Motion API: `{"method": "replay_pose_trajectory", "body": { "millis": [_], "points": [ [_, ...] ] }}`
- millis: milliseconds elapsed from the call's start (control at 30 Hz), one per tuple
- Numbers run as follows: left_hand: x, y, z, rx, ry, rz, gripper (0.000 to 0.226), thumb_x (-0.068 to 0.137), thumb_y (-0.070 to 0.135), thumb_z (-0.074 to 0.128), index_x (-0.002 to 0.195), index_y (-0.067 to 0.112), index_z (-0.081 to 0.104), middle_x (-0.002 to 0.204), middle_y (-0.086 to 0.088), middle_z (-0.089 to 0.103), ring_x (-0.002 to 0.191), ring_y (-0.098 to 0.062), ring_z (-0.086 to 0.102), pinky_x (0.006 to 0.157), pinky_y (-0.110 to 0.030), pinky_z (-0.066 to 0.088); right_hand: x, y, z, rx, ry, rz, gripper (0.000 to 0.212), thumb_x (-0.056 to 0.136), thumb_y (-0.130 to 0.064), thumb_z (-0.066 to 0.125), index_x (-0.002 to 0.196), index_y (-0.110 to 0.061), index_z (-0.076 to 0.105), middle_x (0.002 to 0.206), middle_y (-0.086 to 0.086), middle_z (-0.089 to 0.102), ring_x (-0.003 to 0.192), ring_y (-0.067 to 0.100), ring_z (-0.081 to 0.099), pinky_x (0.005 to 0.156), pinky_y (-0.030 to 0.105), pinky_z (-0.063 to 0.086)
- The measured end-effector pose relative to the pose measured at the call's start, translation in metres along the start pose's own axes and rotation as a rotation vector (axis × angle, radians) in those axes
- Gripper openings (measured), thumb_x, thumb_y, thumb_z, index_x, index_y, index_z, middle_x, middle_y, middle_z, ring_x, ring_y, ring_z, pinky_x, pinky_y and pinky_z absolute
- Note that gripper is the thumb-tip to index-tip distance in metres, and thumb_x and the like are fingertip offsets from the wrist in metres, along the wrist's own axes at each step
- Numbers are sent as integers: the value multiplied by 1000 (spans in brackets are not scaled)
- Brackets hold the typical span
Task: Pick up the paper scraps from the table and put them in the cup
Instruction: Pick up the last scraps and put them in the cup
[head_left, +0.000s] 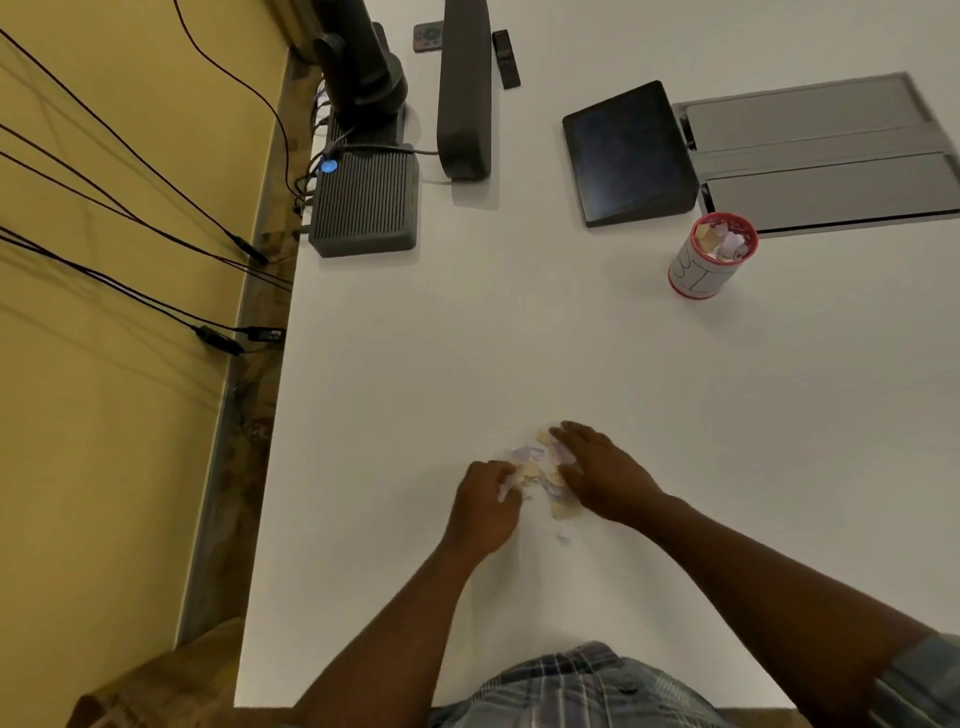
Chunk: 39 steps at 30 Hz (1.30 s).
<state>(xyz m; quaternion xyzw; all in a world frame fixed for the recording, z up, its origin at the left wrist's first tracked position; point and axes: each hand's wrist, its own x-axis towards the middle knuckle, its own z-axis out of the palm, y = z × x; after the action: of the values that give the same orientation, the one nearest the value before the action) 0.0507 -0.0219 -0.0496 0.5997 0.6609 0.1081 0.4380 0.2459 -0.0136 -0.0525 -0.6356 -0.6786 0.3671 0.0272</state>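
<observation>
A small heap of yellow, purple and white paper scraps (537, 467) lies on the white table (519, 338) near its front middle. My left hand (485, 506) rests at the heap's left side with fingers curled around some scraps. My right hand (605, 475) lies flat over the heap's right side, fingers spread across the scraps. A few scraps (563, 512) show below my right hand. The cup (711, 254), white with a red rim and base, stands upright far to the right and back, holding several scraps.
A dark tablet stand (628, 153) and a grey recessed panel (831, 156) sit behind the cup. A black ribbed box (366, 202), a camera (363, 62), a tall dark bar (465, 88) and two remotes occupy the back left. Cables hang off the left edge.
</observation>
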Motion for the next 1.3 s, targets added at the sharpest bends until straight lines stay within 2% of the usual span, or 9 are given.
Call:
{"method": "replay_pose_trajectory", "body": {
  "millis": [167, 300, 400, 533, 733, 867, 1000, 1133, 1300],
  "points": [
    [-30, -50, -44, -57, 286, -154, 25, 86, 3, 55, 109, 10, 63, 111, -11, 60, 91, -21, 60, 80, -27, 47, -36, 49, -12, 65, 224, 295, 69, 83, -48, 64, 139, -16, 41, 137, 13, 44, 122, 31, 45, 96, 40, 42],
    [-66, -114, -87, 26, 384, -505, 31, 87, 7, 52, 117, 12, 59, 117, -15, 57, 100, -31, 57, 83, -35, 47, -58, 70, -6, 23, 147, 372, 91, 68, -62, 71, 139, -16, 36, 130, 14, 38, 115, 33, 46, 88, 41, 47],
    [-88, -136, -92, 20, 354, -593, 33, 86, 11, 56, 119, 12, 55, 118, -15, 56, 99, -30, 55, 86, -41, 50, -61, 61, 5, 19, 62, 311, 105, 63, -64, 74, 144, -18, 26, 135, 10, 30, 119, 30, 43, 89, 39, 47],
    [-93, -125, -67, -38, 277, -547, 47, 80, 22, 70, 121, 14, 49, 119, -15, 51, 95, -24, 53, 83, -34, 48, -57, 40, 21, -8, 37, 231, 120, 60, -61, 78, 149, -17, 12, 141, 8, 21, 124, 28, 37, 93, 38, 47],
    [-65, -64, -12, -55, 130, -263, 83, 69, 30, 81, 137, 20, 35, 128, -8, 37, 105, -23, 53, 90, -31, 49, -42, 14, 28, -82, 9, 135, 125, 62, -55, 80, 150, -22, -3, 147, 8, 13, 128, 28, 32, 88, 41, 52],
    [-38, -29, 12, 63, 26, -64, 98, 64, 41, 81, 143, 29, 24, 129, -3, 32, 116, -20, 46, 95, -31, 48, -31, 3, 26, -136, 5, 92, 110, 72, -52, 73, 149, -28, -2, 151, 9, 12, 132, 30, 28, 87, 42, 52],
    [-10, -6, 22, 249, -22, 74, 102, 65, 47, 79, 146, 30, 18, 138, -6, 28, 124, -22, 35, 94, -32, 47, -25, -2, 23, -279, -8, -56, 82, 84, -45, 63, 147, -25, 14, 151, 10, 18, 130, 29, 31, 80, 39, 52],
    [10, 3, 23, 464, -39, 217, 89, 74, 40, 74, 144, 34, 18, 143, -7, 25, 121, -26, 38, 87, -35, 51, -23, 1, 24, -436, -20, -207, 43, 95, -28, 50, 134, -15, 38, 146, 12, 31, 120, 28, 41, 68, 36, 51],
    [25, 15, 21, 475, -42, 206, 74, 79, 45, 66, 141, 32, 27, 148, -7, 20, 122, -28, 35, 90, -40, 47, -23, 2, 23, -416, -16, -227, 32, 95, -17, 44, 126, -12, 45, 139, 13, 38, 116, 28, 42, 64, 37, 50]
  ]
}}
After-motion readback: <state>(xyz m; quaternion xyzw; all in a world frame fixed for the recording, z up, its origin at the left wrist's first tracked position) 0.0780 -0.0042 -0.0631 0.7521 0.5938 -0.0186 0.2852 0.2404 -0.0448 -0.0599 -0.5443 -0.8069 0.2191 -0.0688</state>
